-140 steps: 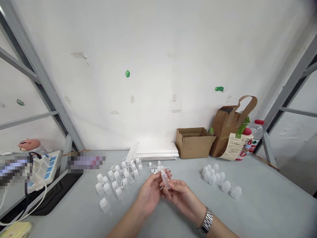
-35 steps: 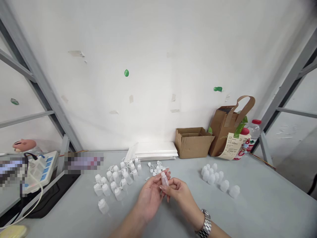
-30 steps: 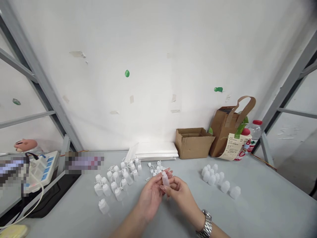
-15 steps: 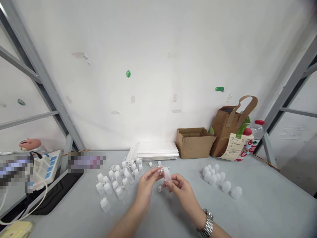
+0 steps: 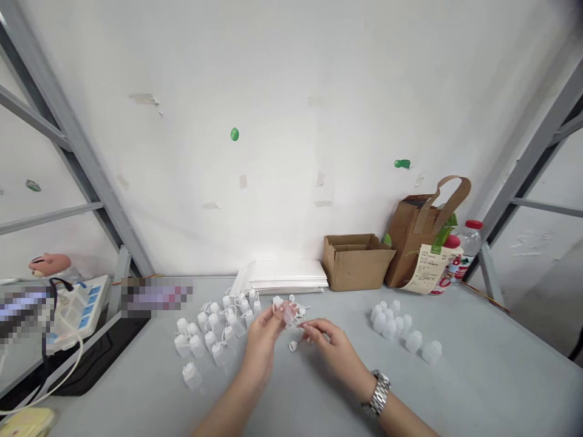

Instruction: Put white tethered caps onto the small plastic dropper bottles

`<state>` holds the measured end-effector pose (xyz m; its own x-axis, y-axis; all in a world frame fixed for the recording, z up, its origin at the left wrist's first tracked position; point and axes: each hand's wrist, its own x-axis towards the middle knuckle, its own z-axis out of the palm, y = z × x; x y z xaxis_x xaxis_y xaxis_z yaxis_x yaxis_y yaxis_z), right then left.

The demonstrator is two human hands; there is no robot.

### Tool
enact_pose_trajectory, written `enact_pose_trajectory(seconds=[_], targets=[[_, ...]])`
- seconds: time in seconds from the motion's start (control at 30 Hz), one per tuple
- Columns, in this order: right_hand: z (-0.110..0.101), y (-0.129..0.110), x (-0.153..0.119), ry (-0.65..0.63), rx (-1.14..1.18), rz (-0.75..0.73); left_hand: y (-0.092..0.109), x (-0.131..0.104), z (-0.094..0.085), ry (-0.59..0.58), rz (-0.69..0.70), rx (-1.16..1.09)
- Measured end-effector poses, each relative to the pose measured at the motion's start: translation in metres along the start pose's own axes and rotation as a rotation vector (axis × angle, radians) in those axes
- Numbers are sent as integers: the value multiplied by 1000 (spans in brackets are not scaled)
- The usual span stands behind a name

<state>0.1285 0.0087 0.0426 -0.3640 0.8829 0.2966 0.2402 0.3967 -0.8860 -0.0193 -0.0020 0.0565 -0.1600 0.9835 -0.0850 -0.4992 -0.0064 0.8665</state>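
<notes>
A small translucent squeeze bottle (image 5: 288, 314) is tilted between the fingers of my left hand (image 5: 265, 332), which is closed around it. Just right of the bottle is my right hand (image 5: 328, 341), its thumb and fingertips pressed together. What they pinch, if anything, is too small to make out. Below those fingertips a white tethered cap (image 5: 293, 346) lies on the table. More small white caps (image 5: 301, 311) lie behind the hands, partly hidden. To the left stand several capped squeeze bottles (image 5: 218, 353) with looped straps.
Several uncapped bottles (image 5: 413, 342) stand on the grey table (image 5: 364, 400) at right. Along the wall are white flat packs (image 5: 282, 276), a cardboard box (image 5: 357, 270), a paper bag (image 5: 407, 243) and a drink bottle (image 5: 469, 243). A power strip (image 5: 91, 309) is at left.
My left hand has turned the bottle and drawn it slightly left. My right hand has come off the bottle and sits lower, near the loose cap.
</notes>
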Motion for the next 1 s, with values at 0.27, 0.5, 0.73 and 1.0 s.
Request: enact_pose_trajectory(seconds=[0.27,0.5,0.73,1.0], targets=[[13,15,3,-65,-690,-420,1,8,-10,163,24,-38],[21,20,3,-94,-631,-397,1,5,-6,133,45,-27],[-10,3,4,96,-66,-24,-1,-1,0,112,183,356],[-32,-6,7,86,166,53,-20,-9,-6,-150,468,860]])
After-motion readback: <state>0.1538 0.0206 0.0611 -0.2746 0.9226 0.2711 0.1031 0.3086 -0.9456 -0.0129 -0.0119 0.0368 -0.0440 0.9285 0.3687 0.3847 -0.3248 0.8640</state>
